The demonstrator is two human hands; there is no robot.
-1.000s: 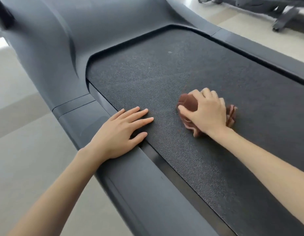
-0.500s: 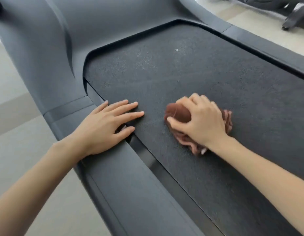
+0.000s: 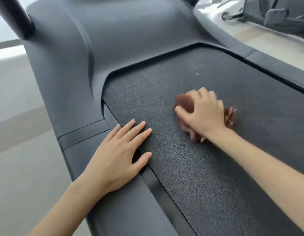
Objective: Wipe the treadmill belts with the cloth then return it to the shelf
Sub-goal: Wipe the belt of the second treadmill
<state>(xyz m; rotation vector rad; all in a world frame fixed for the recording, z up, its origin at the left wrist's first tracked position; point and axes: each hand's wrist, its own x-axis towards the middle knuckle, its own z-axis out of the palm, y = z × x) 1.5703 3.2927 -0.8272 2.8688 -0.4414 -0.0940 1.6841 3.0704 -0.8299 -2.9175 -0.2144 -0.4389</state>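
On the black textured treadmill belt (image 3: 190, 167), beside a pale floor (image 3: 20, 167), the right hand (image 3: 205, 113) grips the bunched brown cloth (image 3: 185, 103) beneath its curled fingers, while the left hand (image 3: 117, 154) rests flat, fingers straight.

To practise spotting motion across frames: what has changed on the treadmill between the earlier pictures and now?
The right hand, gripping the brown cloth, first drew back toward the person, then pushed forward up the belt, closer to the white speck; it is now motion-blurred. Nothing was picked up or let go. The left hand stayed flat, palm on the side rail, fingers on the belt's edge.
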